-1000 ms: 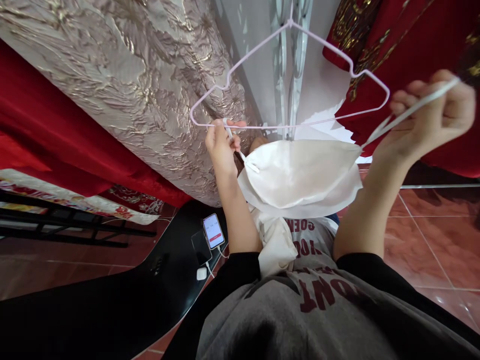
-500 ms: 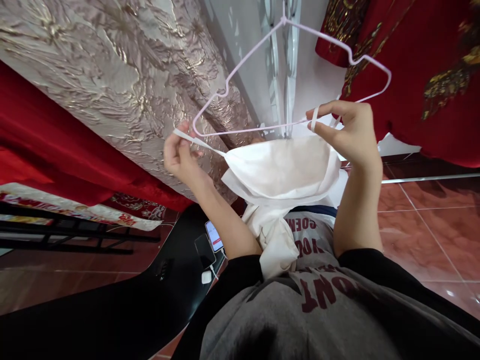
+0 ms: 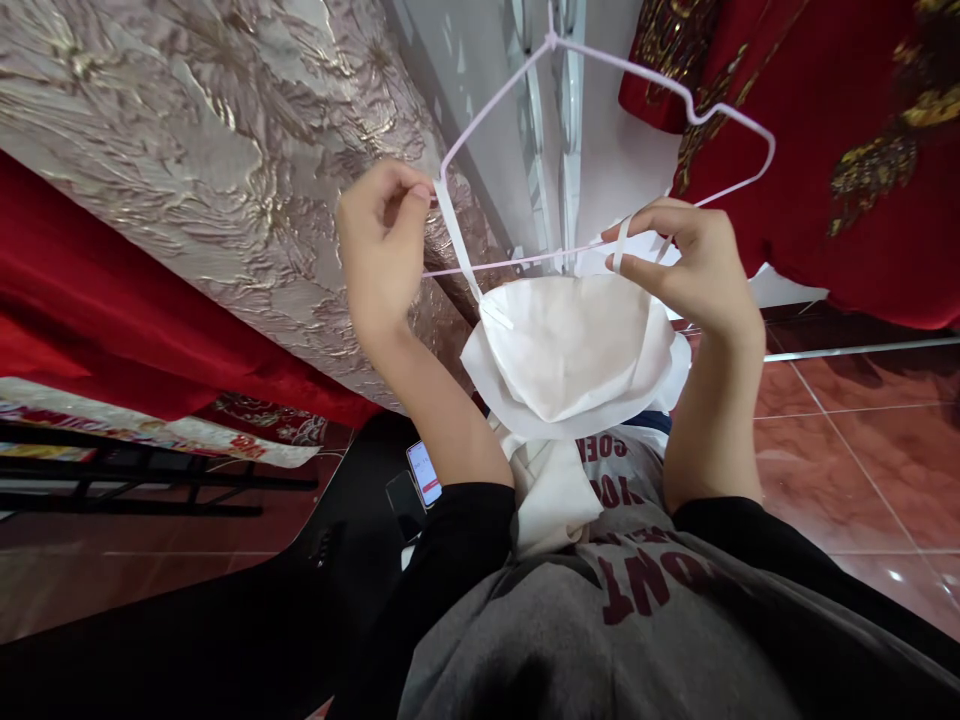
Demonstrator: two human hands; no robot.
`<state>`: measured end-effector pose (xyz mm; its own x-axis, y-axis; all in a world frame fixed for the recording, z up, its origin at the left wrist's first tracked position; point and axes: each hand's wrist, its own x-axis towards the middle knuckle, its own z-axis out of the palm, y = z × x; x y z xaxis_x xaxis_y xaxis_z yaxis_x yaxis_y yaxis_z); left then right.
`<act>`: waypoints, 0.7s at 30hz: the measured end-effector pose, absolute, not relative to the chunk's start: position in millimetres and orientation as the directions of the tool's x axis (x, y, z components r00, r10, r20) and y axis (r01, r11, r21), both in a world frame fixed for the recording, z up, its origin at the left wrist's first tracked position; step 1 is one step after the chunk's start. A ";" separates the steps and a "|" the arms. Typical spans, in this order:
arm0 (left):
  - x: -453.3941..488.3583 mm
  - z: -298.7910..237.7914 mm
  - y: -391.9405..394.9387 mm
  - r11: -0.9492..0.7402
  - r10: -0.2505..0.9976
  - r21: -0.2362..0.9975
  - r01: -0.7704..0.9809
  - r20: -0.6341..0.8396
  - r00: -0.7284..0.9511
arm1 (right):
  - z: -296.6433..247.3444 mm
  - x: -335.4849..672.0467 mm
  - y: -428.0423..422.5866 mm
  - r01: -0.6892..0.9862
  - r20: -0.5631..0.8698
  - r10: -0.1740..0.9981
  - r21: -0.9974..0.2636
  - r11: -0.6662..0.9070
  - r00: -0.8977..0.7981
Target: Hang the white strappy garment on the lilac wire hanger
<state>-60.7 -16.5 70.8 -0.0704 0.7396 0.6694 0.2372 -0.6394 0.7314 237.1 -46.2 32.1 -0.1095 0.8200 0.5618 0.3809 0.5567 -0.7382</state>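
A white garment (image 3: 574, 350) with thin straps hangs between my hands, just below a pale pink wire hanger (image 3: 622, 75). My left hand (image 3: 384, 235) is raised and pinches the left strap (image 3: 456, 240) at the hanger's left end. My right hand (image 3: 686, 265) pinches the right strap (image 3: 624, 238) close to the hanger's bottom bar. The garment's lower part trails down onto my grey printed shirt.
A silver-gold brocade cloth (image 3: 210, 150) hangs at the left over red fabric (image 3: 82, 300). Red gold-embroidered garments (image 3: 847, 150) hang at the right. A phone (image 3: 424, 473) lies on a black surface (image 3: 225, 620) below. The floor has reddish tiles (image 3: 870, 440).
My left hand has risen with its strap to the hanger's left end. My right hand came in from far right to the bottom bar, then stayed there.
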 end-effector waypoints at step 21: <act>-32.3 3.7 -23.5 -0.542 0.807 0.772 -0.333 0.368 -0.463 | 9.0 253.0 -12.0 0.187 0.650 0.490 -0.692 0.697 0.581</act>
<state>-32.3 -23.5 3.7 -0.4627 0.8067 0.3676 -0.3325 -0.5423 0.7716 253.0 -12.0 9.0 0.5808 0.4897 0.6503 0.1866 0.6975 -0.6919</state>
